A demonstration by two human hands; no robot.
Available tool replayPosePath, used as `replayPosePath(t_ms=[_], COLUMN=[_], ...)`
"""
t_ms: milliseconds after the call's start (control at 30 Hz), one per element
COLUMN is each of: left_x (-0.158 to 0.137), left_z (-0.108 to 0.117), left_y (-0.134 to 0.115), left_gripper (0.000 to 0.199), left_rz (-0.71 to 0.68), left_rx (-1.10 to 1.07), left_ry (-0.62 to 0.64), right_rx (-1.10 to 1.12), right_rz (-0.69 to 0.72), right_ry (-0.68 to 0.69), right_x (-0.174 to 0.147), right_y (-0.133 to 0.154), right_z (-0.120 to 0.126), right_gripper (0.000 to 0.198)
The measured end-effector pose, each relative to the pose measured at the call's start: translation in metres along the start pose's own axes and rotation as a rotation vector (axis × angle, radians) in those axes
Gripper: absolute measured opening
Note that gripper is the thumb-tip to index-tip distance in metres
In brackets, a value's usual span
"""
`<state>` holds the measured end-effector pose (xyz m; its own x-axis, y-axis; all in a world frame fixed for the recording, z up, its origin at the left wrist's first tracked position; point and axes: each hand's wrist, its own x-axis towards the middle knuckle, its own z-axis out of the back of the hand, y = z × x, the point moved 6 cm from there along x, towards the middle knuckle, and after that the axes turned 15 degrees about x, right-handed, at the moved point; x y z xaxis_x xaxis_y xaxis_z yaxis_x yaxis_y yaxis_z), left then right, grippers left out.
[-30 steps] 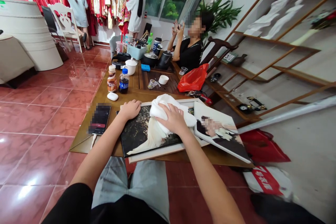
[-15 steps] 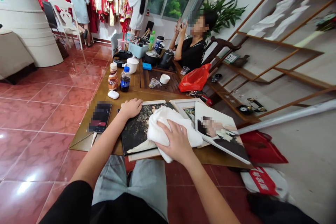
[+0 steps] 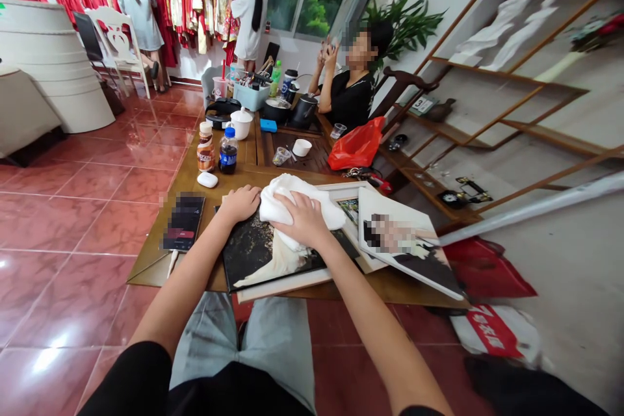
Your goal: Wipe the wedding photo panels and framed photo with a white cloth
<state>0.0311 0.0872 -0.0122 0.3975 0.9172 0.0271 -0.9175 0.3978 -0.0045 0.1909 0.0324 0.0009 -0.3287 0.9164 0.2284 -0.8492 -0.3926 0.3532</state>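
A dark photo panel with a pale dress on it lies in front of me on the wooden table. My left hand rests on its far left edge, fingers laid out and holding nothing. Bunched under my right hand is a white towel, pressed on the panel's far part and gripped by the fingers. The towel and hand hide much of the picture. White frames stick out beneath the panel. To the right, a second photo panel overlaps them at an angle.
A phone with a cable, a white earbud case and two bottles stand on the left. Farther back are a white bowl and a red plastic bag. A person sits across the table; shelves line the right.
My right hand has slid the towel away from me and to the left across the panel, uncovering more of the pale dress. My left hand stays at the panel's edge.
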Motion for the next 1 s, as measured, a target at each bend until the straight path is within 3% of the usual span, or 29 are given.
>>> replayPosePath(t_ms=[400, 533, 667, 767, 867, 1000], left_x=[0.003, 0.002, 0.002, 0.002, 0.002, 0.002], left_z=[-0.003, -0.002, -0.003, -0.003, -0.003, -0.003], left_y=[0.002, 0.002, 0.002, 0.002, 0.002, 0.002], left_gripper=[0.041, 0.042, 0.042, 0.042, 0.043, 0.042], left_rz=[0.015, 0.006, 0.012, 0.012, 0.009, 0.018], left_rx=[-0.035, -0.035, -0.036, -0.036, -0.034, -0.029], left_ry=[-0.02, -0.013, -0.003, -0.004, -0.005, -0.001], right_rx=[0.068, 0.058, 0.011, -0.018, -0.025, -0.004], right_rz=[0.226, 0.191, 0.002, -0.059, -0.045, 0.023], right_ry=[0.17, 0.173, 0.027, -0.06, -0.075, -0.007], right_x=[-0.081, -0.072, -0.049, -0.041, -0.042, -0.053], right_y=[0.051, 0.032, -0.011, -0.027, -0.021, 0.014], right_z=[-0.004, 0.001, 0.011, 0.015, 0.013, 0.005], right_gripper=[0.083, 0.077, 0.065, 0.064, 0.062, 0.065])
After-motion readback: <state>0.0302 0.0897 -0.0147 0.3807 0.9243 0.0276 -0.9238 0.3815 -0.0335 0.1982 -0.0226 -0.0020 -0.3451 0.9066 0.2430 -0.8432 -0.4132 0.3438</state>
